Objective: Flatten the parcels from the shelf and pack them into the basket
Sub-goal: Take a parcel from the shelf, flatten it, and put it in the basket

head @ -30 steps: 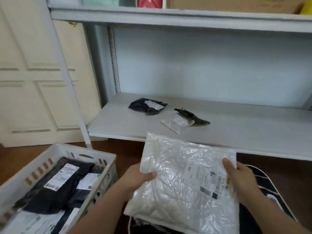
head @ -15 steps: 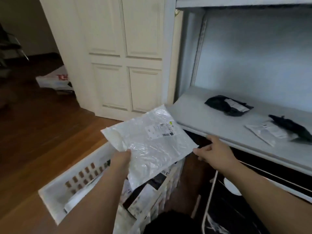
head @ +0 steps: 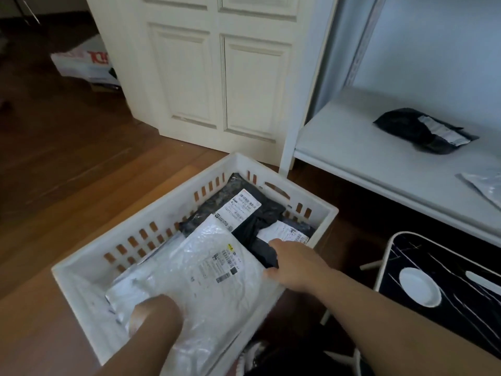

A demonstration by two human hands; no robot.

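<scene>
A white slotted basket (head: 271, 169) stands on the wood floor and holds several dark labelled parcels (head: 260, 213). On top of them lies a flat white plastic parcel (head: 206, 289) with its label facing up. My left hand (head: 154, 310) grips this parcel at its near-left corner, with the fingers hidden. My right hand (head: 292, 264) rests at the parcel's right edge, its fingers lying on a dark parcel. On the white shelf (head: 352, 158) to the right sit a black parcel (head: 406, 128) and a pale one (head: 485, 183), cut off by the frame edge.
A cream panelled door (head: 217, 77) stands behind the basket. Close to the basket's right side is a black stool (head: 433, 267) with a white pattern. A cardboard box (head: 81, 61) lies on the floor at the far left.
The white parcel went from both hands in front of the shelf, leftwards, and down into the basket. My right hand let go midway and now rests at its right edge.
</scene>
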